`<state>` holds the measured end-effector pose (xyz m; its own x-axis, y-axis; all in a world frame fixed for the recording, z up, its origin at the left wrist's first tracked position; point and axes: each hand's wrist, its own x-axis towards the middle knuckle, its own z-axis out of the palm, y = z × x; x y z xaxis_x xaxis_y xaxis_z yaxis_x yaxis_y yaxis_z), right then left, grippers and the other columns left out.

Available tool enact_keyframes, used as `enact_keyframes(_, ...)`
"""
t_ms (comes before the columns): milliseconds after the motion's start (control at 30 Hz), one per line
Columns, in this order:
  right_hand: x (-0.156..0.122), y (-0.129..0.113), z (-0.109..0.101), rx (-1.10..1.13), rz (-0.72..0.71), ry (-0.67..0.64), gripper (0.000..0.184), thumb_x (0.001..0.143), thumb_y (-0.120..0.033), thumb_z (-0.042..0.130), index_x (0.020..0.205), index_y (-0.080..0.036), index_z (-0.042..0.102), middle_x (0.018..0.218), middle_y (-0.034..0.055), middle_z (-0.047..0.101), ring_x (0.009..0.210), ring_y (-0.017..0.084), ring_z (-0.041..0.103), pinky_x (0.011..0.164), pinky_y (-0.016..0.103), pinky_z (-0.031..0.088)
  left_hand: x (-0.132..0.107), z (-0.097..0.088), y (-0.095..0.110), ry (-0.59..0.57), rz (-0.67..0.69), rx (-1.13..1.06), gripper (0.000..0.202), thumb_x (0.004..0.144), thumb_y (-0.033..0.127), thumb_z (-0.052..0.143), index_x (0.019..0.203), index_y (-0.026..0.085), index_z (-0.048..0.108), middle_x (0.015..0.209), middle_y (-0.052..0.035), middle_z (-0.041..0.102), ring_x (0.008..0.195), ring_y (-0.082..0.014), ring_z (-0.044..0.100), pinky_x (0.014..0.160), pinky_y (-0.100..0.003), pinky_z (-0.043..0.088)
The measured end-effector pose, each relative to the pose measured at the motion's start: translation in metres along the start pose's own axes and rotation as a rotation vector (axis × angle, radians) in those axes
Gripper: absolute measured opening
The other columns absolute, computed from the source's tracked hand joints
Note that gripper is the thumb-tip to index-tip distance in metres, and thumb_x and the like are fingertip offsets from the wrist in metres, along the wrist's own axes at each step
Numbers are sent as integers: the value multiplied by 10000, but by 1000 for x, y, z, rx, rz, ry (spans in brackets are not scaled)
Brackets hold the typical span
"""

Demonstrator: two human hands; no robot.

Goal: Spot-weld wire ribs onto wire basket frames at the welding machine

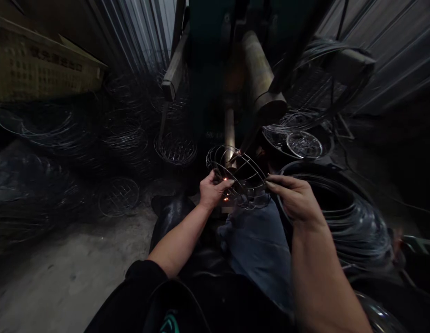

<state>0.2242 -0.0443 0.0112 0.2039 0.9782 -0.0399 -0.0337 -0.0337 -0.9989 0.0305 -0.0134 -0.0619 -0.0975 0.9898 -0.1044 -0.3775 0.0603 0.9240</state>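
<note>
Both forearms are bare; a black sleeve [142, 277] is pushed up past the left elbow. Blue denim trousers [260, 249] cover the lap, and a teal mark [170, 323] shows on the black top.

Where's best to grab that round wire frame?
Probably the outer rim of the wire frame, one hand from each side, as the left hand and right hand do: that keeps fingers off the middle wires under the welding tip.
</note>
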Motion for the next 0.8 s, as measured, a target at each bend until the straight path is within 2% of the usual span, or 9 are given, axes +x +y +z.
enact_keyframes(167,12,-18,25,-126,-101,-3,246,612,-336,828,803,-191,771,719,19,703,646,161,618,633,297,490,3,5,6,72,-192,-105,367,527,294,832,821,147,667,678,17,629,570,-72,521,549,-203,393)
enact_keyframes(333,32,-26,45,-145,-144,26,262,573,-353,831,751,-175,760,706,24,694,660,170,620,665,316,498,8,7,14,134,-230,-146,374,478,283,838,763,147,638,658,19,619,548,-73,521,535,-213,385)
enact_keyframes(400,32,-24,43,-115,-128,21,291,569,-383,843,758,-181,754,700,21,687,654,165,617,661,316,504,8,6,15,131,-256,-138,380,474,291,840,761,140,642,689,4,634,550,-72,522,528,-217,382)
enact_keyframes(500,21,-19,29,-30,-53,-25,365,563,-442,861,809,-196,749,706,21,688,639,156,617,650,318,517,5,5,15,111,-276,-141,367,493,300,839,764,141,650,708,-4,640,567,-74,532,530,-215,385)
enact_keyframes(633,4,-17,12,34,79,-59,440,468,-423,914,808,-198,749,681,26,689,596,156,613,597,314,520,4,5,13,87,-316,-165,355,487,286,855,736,141,647,686,3,630,562,-72,535,545,-216,401)
enact_keyframes(800,13,-26,25,19,32,-15,396,464,-382,906,769,-180,754,654,20,674,568,139,586,533,271,477,6,8,7,104,-431,-272,367,501,316,855,733,137,634,635,14,594,547,-107,570,593,-285,461)
